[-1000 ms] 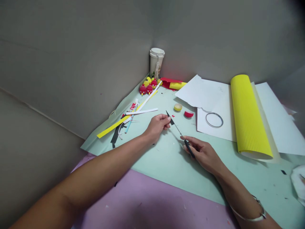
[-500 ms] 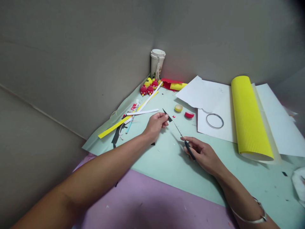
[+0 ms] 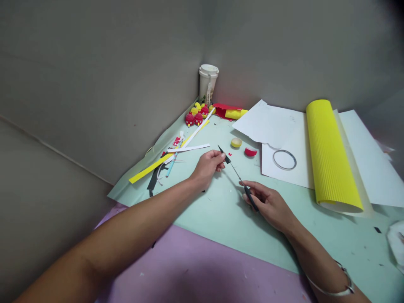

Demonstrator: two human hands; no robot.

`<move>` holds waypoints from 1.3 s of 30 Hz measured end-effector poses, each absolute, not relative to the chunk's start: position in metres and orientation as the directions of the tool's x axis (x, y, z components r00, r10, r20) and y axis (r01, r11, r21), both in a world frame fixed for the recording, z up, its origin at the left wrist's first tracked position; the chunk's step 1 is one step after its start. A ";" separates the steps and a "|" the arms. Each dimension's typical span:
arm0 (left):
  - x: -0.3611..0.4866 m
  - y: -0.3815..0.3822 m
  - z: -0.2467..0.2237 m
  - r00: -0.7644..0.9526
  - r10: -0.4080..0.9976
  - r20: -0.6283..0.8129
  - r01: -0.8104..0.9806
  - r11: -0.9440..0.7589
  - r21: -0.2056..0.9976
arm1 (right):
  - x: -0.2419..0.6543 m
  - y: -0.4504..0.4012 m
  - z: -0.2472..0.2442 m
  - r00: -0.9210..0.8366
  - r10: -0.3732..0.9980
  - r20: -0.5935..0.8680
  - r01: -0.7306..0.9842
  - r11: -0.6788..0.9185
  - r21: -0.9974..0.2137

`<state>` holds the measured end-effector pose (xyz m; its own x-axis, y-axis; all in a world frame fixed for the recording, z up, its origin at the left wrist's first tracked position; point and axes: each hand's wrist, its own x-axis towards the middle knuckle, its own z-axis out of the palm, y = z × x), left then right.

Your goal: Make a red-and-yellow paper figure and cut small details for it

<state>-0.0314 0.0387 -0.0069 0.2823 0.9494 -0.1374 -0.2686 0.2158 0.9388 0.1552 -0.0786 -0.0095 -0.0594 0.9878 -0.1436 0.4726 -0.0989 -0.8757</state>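
Between the thumb and fingers of my left hand (image 3: 206, 169) is a small black piece of paper (image 3: 227, 159), pointed at its far end. My right hand (image 3: 268, 204) grips scissors (image 3: 251, 200) by their black handle. Seen nearly edge-on, the thin metal blades reach up to the black paper's lower edge; whether they are parted I cannot tell. Just beyond the paper lie a yellow half-round piece (image 3: 236, 142), a red half-round piece (image 3: 251, 152) and a tiny red scrap (image 3: 230, 154).
Left of my hands lie a yellow strip (image 3: 148, 168), white strips (image 3: 189, 148) and scraps. Several red and yellow ball figures (image 3: 198, 119) sit by a lidded cup (image 3: 208, 84) in the corner. On the right are white sheets (image 3: 284, 126), a ring (image 3: 284, 160) and a yellow corrugated roll (image 3: 333, 155).
My left hand has shifted slightly right with the black paper, whose lower end now sits a little closer to my right hand. The right hand with the scissors has hardly moved.
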 end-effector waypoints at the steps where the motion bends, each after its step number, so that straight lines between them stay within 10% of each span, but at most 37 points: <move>1: -0.031 0.038 -0.007 0.283 0.949 -0.140 -0.268 0.218 0.938 | 0.155 -0.079 -0.009 -0.059 0.989 -0.138 0.477 -0.093 -0.874; 39: -0.030 0.037 -0.008 0.305 0.941 -0.148 -0.257 0.231 0.939 | 0.154 -0.079 -0.007 -0.040 0.994 -0.105 0.528 -0.068 -0.847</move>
<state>-0.0301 0.0375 -0.0077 0.3051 0.9408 -0.1478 -0.2568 0.2307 0.9385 0.1538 -0.0793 -0.0072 -0.0400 0.9937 -0.1051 0.5278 -0.0683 -0.8466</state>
